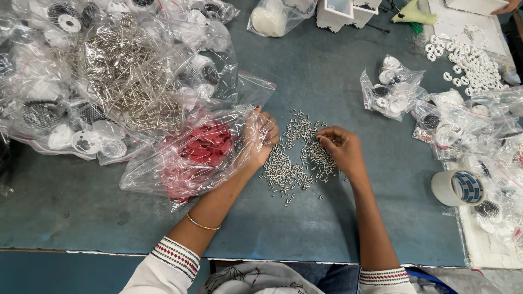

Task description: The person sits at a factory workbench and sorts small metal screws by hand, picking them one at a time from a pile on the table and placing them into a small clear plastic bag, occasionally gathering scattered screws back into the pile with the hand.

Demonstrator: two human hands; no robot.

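Pins, small and silver (297, 158), loose in a scattered heap at the middle of the blue-grey worktable (327, 71), nearer its front edge than its back.

Head view. Left hand (260, 137): cupped, fingers curled over a clutch of the pins, resting at the heap's left margin and against the mouth of a clear bag of red parts (201, 149). Right hand (340, 148): fingertips pinched together on pins at the heap's right margin; the rest of the hand lies over the heap. Gold bangle (202, 224) on the left forearm.

Open room: a bare strip of table along the front edge, below the heap and both forearms; a second bare patch behind the heap, running toward the back edge.

Left side: piled clear bags, one of long metal pins and springs (125, 71), others of white and black round parts (81, 139). Back edge: a bag of white discs (269, 19) and a white box (340, 13). Right side: a small bag of white round parts (393, 92), loose white rings (468, 62) on a white sheet, more clear bags, and a roll of tape (458, 188) near the right edge.
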